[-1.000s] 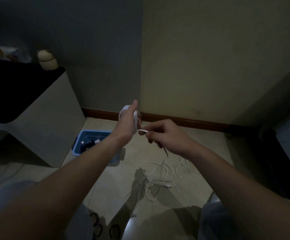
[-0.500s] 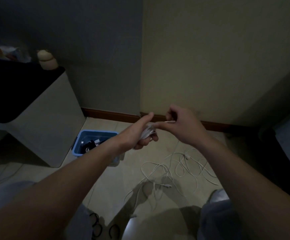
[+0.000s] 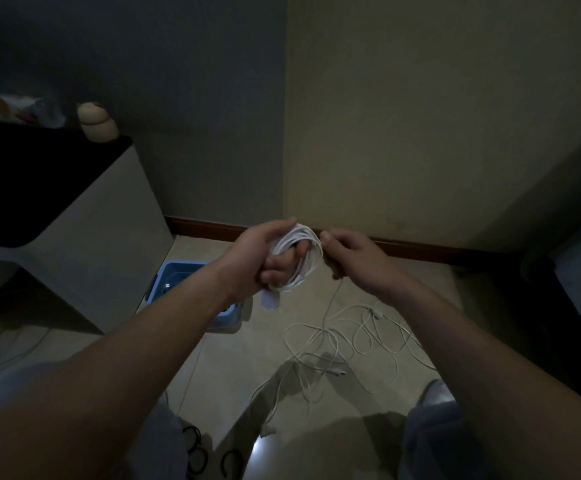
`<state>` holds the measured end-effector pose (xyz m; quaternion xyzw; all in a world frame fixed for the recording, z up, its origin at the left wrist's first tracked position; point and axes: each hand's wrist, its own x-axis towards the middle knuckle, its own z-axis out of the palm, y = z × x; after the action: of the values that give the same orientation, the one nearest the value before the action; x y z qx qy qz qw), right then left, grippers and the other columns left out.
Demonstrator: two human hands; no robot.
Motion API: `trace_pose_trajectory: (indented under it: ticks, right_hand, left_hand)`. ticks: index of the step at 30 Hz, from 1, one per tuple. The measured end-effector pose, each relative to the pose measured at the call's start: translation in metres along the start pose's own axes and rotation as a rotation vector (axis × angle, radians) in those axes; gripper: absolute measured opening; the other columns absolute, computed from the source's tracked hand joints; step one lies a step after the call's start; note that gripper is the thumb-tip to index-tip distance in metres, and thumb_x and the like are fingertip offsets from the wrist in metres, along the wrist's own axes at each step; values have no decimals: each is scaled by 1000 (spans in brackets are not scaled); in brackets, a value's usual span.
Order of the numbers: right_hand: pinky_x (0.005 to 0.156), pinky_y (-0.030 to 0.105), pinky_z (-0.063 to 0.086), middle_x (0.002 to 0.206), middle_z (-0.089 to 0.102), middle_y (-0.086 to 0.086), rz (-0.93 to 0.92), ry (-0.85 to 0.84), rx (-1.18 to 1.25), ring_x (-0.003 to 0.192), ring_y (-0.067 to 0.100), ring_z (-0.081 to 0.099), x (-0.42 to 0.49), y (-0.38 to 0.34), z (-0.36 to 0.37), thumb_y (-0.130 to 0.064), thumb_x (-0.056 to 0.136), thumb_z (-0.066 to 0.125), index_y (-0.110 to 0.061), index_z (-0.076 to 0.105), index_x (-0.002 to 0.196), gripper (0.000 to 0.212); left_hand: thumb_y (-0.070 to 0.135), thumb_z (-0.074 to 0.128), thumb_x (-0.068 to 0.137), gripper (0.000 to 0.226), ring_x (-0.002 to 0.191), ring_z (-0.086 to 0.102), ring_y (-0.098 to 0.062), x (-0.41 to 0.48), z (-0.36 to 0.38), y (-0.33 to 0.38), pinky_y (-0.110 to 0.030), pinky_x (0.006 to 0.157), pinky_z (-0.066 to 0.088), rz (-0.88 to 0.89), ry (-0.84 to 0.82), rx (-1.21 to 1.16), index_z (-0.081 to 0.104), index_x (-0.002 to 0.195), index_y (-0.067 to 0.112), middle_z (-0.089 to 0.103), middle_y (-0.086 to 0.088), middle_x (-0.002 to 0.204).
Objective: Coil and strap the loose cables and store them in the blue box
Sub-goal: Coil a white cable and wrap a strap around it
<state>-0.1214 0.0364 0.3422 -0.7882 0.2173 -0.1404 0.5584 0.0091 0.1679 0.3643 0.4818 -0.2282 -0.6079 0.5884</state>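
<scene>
We are holding a white coil (image 3: pixel 298 251) up in the middle of the frame. Our left hand (image 3: pixel 263 254) is gripping it tight, with the fingers poking through the ring of loops. A small pale tag (image 3: pixel 271 301) is hanging down just under that hand. Our right hand (image 3: pixel 354 259) is sitting just to the right of the coil, and its curled fingers are pinching the loose cable (image 3: pixel 353 342) right where it leaves the coil. From there one thin line is dropping down to the floor, and the rest is lying in a messy tangle at the lower middle of the frame. The blue box (image 3: pixel 174 275) is sitting on the floor at the left of the middle, partly hidden behind our left arm. It is resting beside a white cabinet (image 3: pixel 102 244) with a dark top. A small round figure (image 3: pixel 96 123) is standing on that top at the upper left. Some black cables (image 3: pixel 197 443) are lying at the bottom edge.
</scene>
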Motion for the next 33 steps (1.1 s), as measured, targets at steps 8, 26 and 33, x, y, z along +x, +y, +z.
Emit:
trace_pose_trajectory:
  ticks: [8,26,33]
  right_hand:
    - [58,28,42,58,42,1,262,-176,114,49,13,38,-8,10,22,-24,109,36,-12,50,82,32]
    - [73,44,54,63,67,10,45,-133,42,63,22,63,-19,-19,24,-16,96,60,1,70,80,26]
    - [50,25,46,56,50,0,-33,-99,285,49,12,47,-17,-21,14,-19,88,68,-12,76,79,14]
  left_hand:
    - [47,30,104,51,51,30,-11,-5,-17,9,-22,57,26,102,-87,-507,54,90,5,35,2,57]
    - [62,40,96,57,51,47,-17,14,-15,10,-27,53,40,242,510,-304,54,81,9,47,-5,57]
    - [69,21,97,69,62,51,-20,17,-13,-9,-31,62,39,82,325,274,56,107,11,57,-9,68]
